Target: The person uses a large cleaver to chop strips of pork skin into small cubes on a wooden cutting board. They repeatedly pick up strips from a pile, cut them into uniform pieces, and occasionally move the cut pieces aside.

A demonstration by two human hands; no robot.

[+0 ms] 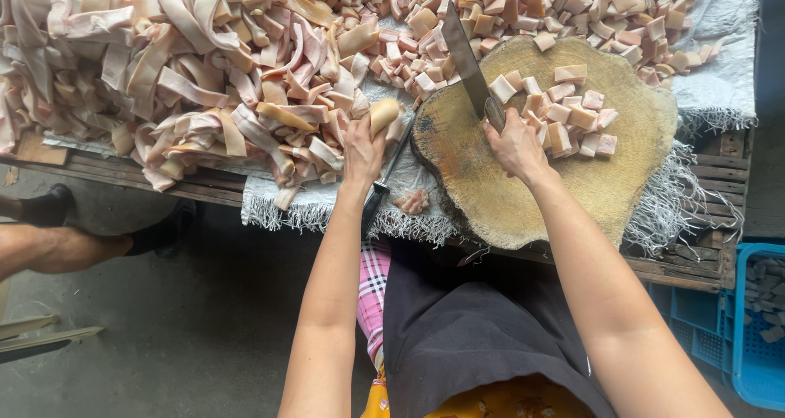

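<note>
My right hand (513, 147) grips the handle of a cleaver (463, 57) whose blade points away from me over a round wooden chopping block (523, 197). Several square pink pork-skin pieces (564, 116) lie on the block's far right side. My left hand (364, 148) is closed on the end of a long strip of pork skin (383, 114) at the edge of a big heap of strips (188, 67) to the left of the block.
A pile of cut squares (523, 13) covers the white cloth (719, 67) behind the block. A dark sharpening steel (384, 177) lies between hands. A blue plastic crate (756, 328) stands low right. Another person's leg (49, 246) is at left.
</note>
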